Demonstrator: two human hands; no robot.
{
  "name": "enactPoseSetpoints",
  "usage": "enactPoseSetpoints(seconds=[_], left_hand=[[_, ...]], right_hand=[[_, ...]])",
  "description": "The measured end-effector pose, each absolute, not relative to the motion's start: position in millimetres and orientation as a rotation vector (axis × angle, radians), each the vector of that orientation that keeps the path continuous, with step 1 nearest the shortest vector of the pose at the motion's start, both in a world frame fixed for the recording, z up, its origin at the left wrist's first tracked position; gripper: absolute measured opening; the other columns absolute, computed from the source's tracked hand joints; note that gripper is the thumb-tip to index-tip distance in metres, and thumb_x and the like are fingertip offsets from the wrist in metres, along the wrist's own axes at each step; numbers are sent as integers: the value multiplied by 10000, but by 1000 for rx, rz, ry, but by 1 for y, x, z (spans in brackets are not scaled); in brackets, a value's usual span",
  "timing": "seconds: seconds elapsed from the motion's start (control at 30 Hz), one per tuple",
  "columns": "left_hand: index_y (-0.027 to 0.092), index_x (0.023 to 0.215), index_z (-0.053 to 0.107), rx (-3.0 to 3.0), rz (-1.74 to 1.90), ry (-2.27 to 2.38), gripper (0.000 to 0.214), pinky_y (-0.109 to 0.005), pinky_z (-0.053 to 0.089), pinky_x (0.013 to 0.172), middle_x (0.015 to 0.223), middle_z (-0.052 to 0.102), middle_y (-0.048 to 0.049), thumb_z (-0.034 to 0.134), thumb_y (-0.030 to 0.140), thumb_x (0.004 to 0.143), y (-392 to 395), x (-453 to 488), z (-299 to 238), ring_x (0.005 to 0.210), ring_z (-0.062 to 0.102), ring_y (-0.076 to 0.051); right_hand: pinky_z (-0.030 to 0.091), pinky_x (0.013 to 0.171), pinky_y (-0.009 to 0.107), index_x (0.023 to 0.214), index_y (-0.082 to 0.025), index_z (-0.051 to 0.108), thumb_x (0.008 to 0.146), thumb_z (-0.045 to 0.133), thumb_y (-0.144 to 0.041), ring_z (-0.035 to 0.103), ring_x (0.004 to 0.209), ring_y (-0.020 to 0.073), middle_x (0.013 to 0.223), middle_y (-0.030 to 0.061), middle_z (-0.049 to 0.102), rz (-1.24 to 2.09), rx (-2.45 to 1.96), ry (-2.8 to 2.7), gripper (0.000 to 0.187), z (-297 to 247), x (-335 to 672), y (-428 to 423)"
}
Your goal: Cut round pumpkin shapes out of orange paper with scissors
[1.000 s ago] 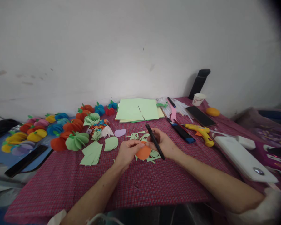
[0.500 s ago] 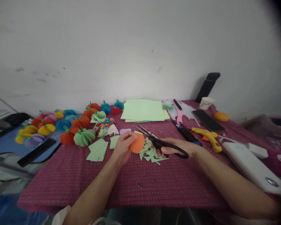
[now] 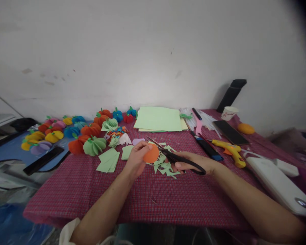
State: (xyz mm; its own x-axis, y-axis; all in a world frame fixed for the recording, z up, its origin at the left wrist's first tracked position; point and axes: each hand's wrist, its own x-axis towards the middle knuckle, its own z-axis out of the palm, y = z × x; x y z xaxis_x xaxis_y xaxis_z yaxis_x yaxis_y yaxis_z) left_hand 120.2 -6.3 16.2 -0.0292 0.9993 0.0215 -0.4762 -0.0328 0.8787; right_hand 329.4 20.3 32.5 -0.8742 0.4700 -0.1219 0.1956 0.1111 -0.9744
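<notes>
My left hand (image 3: 138, 157) pinches an orange paper circle (image 3: 151, 153) between thumb and fingers. A sliver of light green paper shows at the circle's upper edge. In my right hand (image 3: 182, 164) are black-handled scissors (image 3: 171, 156), their blades pointing left along the circle's upper right edge. Whether the blades touch the paper I cannot tell. Beneath the scissors lies a heap of light green paper scraps (image 3: 165, 167) on the red checked tablecloth (image 3: 168, 200). Left of my left hand are light green paper squares (image 3: 108, 160) and a smaller green stack (image 3: 126, 152).
Colourful paper pumpkins (image 3: 91, 130) crowd the left side. Green paper sheets (image 3: 158, 119) lie at the back. On the right are a yellow glue gun (image 3: 229, 151), a black phone (image 3: 231, 132), a paper cup (image 3: 229, 113) and a white device (image 3: 277, 183).
The whole view has shifted a little, so things sit farther right. The scissor blades, spread apart above the circle before, now lie lower and closer to its edge.
</notes>
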Motion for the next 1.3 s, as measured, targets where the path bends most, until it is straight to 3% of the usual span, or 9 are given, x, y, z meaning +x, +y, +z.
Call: enactPoseSetpoints(seconds=[0.57,1.3], left_hand=[[157,590,458,862,1445,876,180,-193,368,507,588,475,46,607,243,645,-7,121,18,525,456,-66],[160,586,463,855,1468,890,183,-195,366,508,591,470,46,611,258,627,-6,122,15,526,452,-69]], right_hand=[[313,469,182,934,-130,487,753,535,-434,392,540,54,690,-13,466,1871,-768,-2063,357,28,326,20],[289,481,185,951,-148,485,745,527,-466,354,539,60,654,-38,395,1822,-781,-2103,380,28,323,19]])
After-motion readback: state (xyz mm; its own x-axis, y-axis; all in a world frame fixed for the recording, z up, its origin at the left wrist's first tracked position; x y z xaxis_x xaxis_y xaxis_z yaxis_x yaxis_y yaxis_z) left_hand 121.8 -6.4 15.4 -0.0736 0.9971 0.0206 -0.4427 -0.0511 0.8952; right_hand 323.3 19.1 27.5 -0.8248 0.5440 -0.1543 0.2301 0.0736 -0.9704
